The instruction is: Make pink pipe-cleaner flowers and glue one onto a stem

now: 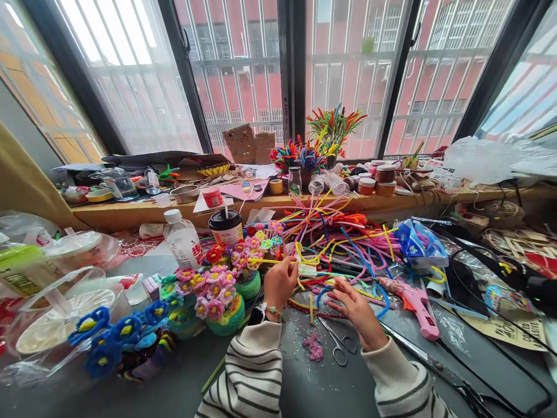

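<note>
My left hand (281, 284), with a dark watch at the wrist, is raised beside the flower pots. Its fingers are pinched on a yellow pipe cleaner (265, 262) that sticks out to the left. My right hand (354, 310) has its fingers apart near a white piece and loose pipe cleaners (348, 249); nothing shows in its grip. Between my wrists a small pink fuzzy piece (313, 346) lies on the grey table, next to small scissors (338, 348). Pink pipe-cleaner flowers (217, 287) stand in green pots just left of my left hand.
A pink glue gun (418, 302) and large scissors (426, 360) lie at right. Blue flowers (124, 337), a bottle (180, 238) and a lidded cup (225, 226) stand at left. Jars line the sill (418, 200) behind.
</note>
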Action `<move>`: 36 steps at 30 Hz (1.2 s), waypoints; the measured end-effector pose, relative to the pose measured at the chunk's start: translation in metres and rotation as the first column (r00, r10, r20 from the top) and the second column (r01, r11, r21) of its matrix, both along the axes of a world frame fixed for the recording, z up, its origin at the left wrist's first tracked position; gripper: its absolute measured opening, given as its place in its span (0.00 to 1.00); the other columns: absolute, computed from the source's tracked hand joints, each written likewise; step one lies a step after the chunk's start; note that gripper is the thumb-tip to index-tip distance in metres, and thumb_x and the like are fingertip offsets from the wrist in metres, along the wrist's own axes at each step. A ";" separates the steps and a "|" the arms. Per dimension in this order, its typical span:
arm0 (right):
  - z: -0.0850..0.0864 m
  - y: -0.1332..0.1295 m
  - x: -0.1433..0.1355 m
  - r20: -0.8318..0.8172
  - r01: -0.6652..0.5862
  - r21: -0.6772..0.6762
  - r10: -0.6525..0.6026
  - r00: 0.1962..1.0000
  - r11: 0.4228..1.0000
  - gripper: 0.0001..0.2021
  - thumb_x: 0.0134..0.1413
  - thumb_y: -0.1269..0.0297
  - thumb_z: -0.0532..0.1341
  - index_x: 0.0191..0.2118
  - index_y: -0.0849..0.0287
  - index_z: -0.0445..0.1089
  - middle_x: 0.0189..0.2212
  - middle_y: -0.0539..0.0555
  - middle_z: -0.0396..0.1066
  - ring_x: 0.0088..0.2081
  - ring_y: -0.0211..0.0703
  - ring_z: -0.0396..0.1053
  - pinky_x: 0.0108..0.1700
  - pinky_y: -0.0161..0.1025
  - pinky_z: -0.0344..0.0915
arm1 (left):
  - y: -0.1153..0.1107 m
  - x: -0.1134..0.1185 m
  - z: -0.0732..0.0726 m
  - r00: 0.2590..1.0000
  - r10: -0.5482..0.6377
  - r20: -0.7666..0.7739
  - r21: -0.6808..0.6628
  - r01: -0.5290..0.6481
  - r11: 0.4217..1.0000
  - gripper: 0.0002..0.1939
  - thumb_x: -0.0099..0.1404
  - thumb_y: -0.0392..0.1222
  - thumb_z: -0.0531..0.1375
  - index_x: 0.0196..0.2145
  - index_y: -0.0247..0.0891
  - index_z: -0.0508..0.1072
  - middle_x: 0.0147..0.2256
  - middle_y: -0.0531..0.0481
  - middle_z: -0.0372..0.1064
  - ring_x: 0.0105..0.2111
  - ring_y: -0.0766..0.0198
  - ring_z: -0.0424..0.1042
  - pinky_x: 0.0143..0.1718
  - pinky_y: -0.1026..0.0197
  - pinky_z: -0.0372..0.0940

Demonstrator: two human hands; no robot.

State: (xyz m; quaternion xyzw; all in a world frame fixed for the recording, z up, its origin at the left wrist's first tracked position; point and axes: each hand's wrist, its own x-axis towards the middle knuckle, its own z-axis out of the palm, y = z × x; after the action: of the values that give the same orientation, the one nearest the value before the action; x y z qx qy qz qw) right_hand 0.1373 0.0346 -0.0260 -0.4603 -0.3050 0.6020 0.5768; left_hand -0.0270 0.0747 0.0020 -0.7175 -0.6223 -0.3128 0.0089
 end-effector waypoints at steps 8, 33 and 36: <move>-0.004 0.001 0.002 0.146 -0.149 0.070 0.137 0.980 0.986 0.16 0.34 0.66 0.61 0.36 0.57 0.71 0.37 0.52 0.70 0.37 0.43 0.67 0.37 0.40 0.66 | -0.001 0.000 0.000 1.000 0.012 -0.026 -0.042 -0.013 0.999 0.13 0.60 0.44 0.45 0.37 0.40 0.67 0.27 0.51 0.71 0.28 0.65 0.68 0.26 0.66 0.54; 0.029 0.042 0.048 0.950 -0.178 0.099 -0.040 0.309 0.979 0.11 0.41 0.73 0.55 0.32 0.61 0.70 0.33 0.56 0.71 0.34 0.44 0.68 0.38 0.38 0.61 | -0.001 -0.007 0.001 0.968 0.083 -0.236 -0.023 -0.091 0.996 0.14 0.61 0.42 0.44 0.38 0.40 0.66 0.30 0.49 0.70 0.31 0.63 0.68 0.27 0.65 0.54; 0.035 0.074 0.072 0.980 -0.122 -0.009 0.033 0.196 0.993 0.10 0.41 0.77 0.54 0.29 0.62 0.71 0.23 0.55 0.72 0.26 0.43 0.69 0.33 0.39 0.62 | 0.000 -0.006 0.001 0.974 0.063 -0.216 -0.032 -0.071 0.997 0.14 0.60 0.43 0.44 0.38 0.40 0.66 0.29 0.50 0.70 0.30 0.64 0.68 0.26 0.66 0.53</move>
State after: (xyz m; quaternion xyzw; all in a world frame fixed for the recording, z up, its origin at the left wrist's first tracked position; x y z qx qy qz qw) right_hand 0.2096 0.1081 0.0092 -0.7005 -0.6444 0.1923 0.2389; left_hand -0.0334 0.0745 0.0031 -0.7259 -0.6475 -0.2204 0.0726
